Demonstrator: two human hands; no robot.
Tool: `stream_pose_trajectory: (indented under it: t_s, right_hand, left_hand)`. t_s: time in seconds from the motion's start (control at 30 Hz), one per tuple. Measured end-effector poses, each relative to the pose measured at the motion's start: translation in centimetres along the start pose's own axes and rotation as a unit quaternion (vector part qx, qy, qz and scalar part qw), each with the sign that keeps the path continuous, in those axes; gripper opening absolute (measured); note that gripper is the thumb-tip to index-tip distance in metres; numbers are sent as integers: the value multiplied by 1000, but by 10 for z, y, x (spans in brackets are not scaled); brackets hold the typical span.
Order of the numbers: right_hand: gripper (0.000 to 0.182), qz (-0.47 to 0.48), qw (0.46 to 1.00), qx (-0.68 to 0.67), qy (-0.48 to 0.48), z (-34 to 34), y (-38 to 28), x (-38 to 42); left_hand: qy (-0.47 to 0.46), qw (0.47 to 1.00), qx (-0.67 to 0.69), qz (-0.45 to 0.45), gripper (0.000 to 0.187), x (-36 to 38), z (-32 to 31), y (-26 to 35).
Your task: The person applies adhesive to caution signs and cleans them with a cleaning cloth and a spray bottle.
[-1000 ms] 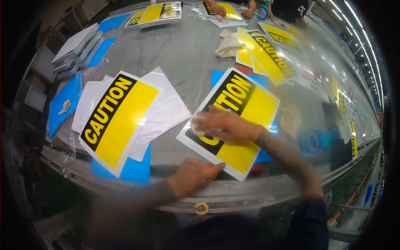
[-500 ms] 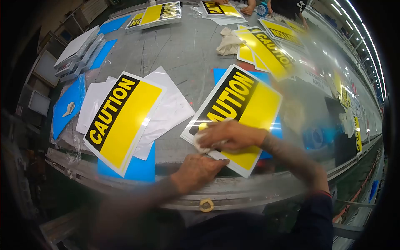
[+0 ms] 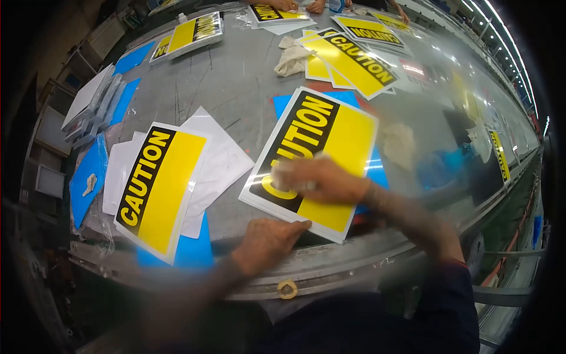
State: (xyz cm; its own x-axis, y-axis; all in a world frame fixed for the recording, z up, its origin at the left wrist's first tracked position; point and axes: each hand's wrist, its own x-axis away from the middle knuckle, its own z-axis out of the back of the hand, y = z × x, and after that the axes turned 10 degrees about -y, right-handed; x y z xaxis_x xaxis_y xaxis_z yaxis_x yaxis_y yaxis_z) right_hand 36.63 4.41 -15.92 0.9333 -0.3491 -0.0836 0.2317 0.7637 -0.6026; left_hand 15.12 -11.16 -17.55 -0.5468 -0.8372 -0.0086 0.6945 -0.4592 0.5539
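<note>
A yellow and black caution sign (image 3: 341, 147) lies on top of a small stack in front of me, tilted on the table. My right hand (image 3: 321, 180), blurred by motion, is closed over a white cloth (image 3: 278, 176) and presses it on the black band, over the first letters. At the sign's near edge, my left hand (image 3: 268, 243) has its fingers curled, with a fingertip on the border, gripping it. Part of a blue sheet (image 3: 376, 168) shows from under the stack.
Left of the stack, another caution sign (image 3: 168, 197) rests on white sheets (image 3: 221, 153). A crumpled cloth (image 3: 292, 57) lies beside fanned caution signs (image 3: 359, 65) farther back. White panels (image 3: 88, 103) are piled at the left edge. Another person's hands (image 3: 289, 5) show at the far side.
My right hand has moved the cloth from the sign's near-left corner up onto the black band's lettering. My left hand stays at the near edge. The whole view has shifted slightly.
</note>
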Motion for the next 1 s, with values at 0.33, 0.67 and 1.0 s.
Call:
stream_pose_trajectory:
  t_s: [0.33,0.67,1.0]
  right_hand:
    - [30,7,999,12,-39,9,30,32]
    - [35,63,995,-45,-60,-24,-31,64]
    - [40,-97,980,90,150,-27,42,19]
  left_hand:
    - [106,973,114,173,25,3,61,-65]
    - [97,965,131,206,31,-1,62,-67]
    - [76,966,126,212,39,-6,69,-58]
